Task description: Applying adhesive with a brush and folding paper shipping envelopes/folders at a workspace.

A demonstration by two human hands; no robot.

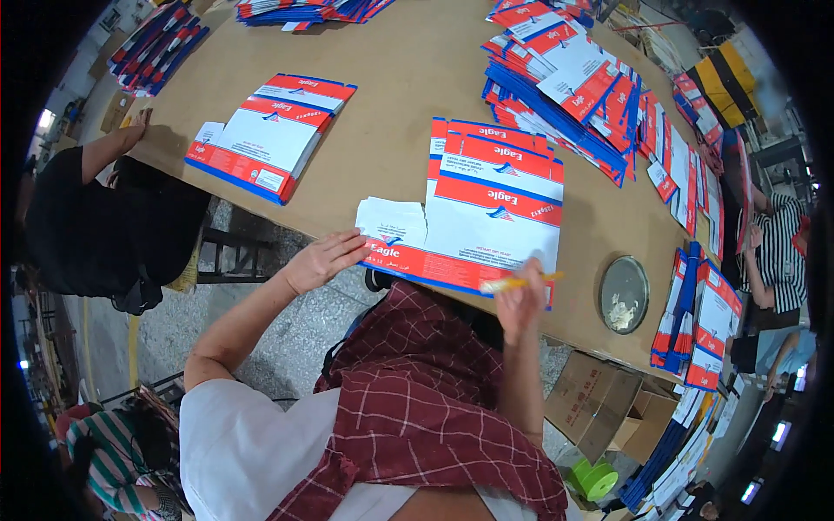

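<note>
Left hand [320, 259] flat, fingers [347, 243] spread loosely, tips touching the left edge of the stack of flat red-white-blue cartons [491, 208] at the near edge of the brown table [391, 78]. Right hand [519, 300] pinches a yellow stick, maybe a glue brush [521, 281], over the stack's near red edge. Round metal dish [624, 293] sits right of it.

Wearer: white short-sleeved top, sleeve ending above the elbow, forearms bare. Dark red cloth w/ thin white check lines hangs over the front, bunched and knotted near the waist. Left hand [320, 260] & right hand [519, 300]: no gloves, no rings or watch visible.
</note>
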